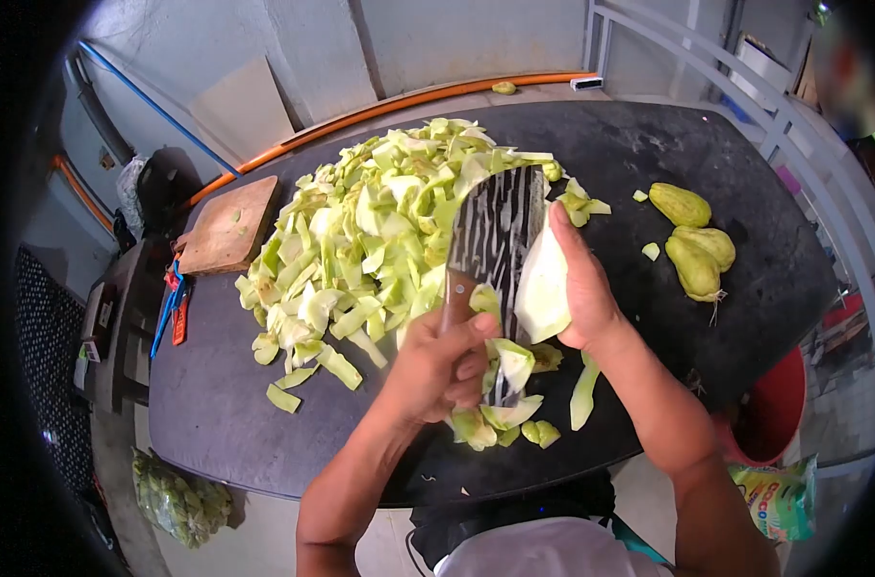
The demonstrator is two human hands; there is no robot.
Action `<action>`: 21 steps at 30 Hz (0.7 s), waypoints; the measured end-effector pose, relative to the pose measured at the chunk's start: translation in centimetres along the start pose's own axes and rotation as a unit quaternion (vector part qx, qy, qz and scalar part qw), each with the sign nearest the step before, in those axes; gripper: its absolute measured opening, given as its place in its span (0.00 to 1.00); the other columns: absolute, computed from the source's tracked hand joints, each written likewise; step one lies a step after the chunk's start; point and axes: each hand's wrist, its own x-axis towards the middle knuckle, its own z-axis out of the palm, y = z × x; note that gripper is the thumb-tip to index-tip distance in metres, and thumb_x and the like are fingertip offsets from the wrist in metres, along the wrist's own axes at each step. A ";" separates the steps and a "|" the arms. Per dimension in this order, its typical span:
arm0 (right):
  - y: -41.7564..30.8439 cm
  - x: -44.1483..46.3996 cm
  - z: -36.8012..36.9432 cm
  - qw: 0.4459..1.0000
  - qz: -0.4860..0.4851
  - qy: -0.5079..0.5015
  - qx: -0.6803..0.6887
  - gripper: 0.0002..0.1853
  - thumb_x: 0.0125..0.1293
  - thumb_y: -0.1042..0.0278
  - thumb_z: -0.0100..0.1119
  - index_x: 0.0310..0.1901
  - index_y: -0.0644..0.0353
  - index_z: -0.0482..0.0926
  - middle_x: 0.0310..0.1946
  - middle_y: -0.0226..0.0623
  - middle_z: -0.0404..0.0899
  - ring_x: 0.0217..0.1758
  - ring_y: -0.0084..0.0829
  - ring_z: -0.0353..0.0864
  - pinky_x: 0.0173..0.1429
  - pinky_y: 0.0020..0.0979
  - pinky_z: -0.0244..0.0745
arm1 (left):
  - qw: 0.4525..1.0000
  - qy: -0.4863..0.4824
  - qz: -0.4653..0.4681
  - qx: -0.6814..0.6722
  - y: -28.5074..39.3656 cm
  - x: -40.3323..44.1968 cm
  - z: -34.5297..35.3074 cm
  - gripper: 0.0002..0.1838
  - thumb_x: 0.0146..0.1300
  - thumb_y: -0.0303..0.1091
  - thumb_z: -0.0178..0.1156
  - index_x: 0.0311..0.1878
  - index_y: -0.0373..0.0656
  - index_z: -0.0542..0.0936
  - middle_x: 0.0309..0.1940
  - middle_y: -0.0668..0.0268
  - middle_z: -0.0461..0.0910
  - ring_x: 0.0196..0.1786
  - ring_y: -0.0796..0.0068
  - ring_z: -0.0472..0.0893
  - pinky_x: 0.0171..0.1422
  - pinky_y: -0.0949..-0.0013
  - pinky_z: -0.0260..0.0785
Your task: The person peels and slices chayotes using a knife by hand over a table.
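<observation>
A wide cleaver (500, 226) with pale streaks on its blade stands in the middle of the view, its wooden handle wrapped by my left hand (444, 363). Just right of the blade, my right hand (588, 288) is closed round a peeled, pale green chayote (545, 287), thumb on its upper end. Beneath both hands lie cut green pieces (500, 418) and a long peel strip (583, 394). A big heap of light green slices (370, 231) covers the table to the left of the blade.
Several unpeeled chayotes (692, 260) lie on the dark table (764, 212) at the right. A wooden board (230, 229) and red-and-blue tools (176, 306) are at its left edge. A red bucket (769, 404) stands below right, a bag of greens (179, 498) below left.
</observation>
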 end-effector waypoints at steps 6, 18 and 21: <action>0.3 0.8 -2.9 0.982 -0.024 0.071 0.174 0.44 0.67 0.20 0.46 0.63 0.57 0.74 0.34 0.33 0.76 0.41 0.34 0.78 0.50 0.38 0.80 | 0.870 0.092 0.297 0.383 -0.9 -0.2 -0.7 0.15 0.69 0.35 0.65 0.53 0.37 0.78 0.21 0.67 0.77 0.20 0.69 0.77 0.26 0.65 0.69; 0.0 0.2 -4.0 0.958 -0.158 -0.056 0.234 0.47 0.69 0.17 0.35 0.57 0.60 0.76 0.33 0.35 0.73 0.44 0.36 0.72 0.43 0.60 0.79 | 0.601 0.009 0.490 0.631 -4.0 -1.5 1.6 0.34 0.59 0.34 0.70 0.67 0.31 0.72 0.30 0.62 0.77 0.28 0.63 0.81 0.27 0.63 0.74; -0.3 -0.5 -3.2 0.960 -0.170 -0.037 0.219 0.45 0.70 0.19 0.35 0.57 0.61 0.77 0.34 0.35 0.73 0.44 0.36 0.73 0.45 0.58 0.80 | 0.590 0.008 0.489 0.643 -4.2 -1.4 1.5 0.33 0.60 0.34 0.70 0.67 0.31 0.72 0.29 0.62 0.76 0.28 0.64 0.81 0.27 0.63 0.73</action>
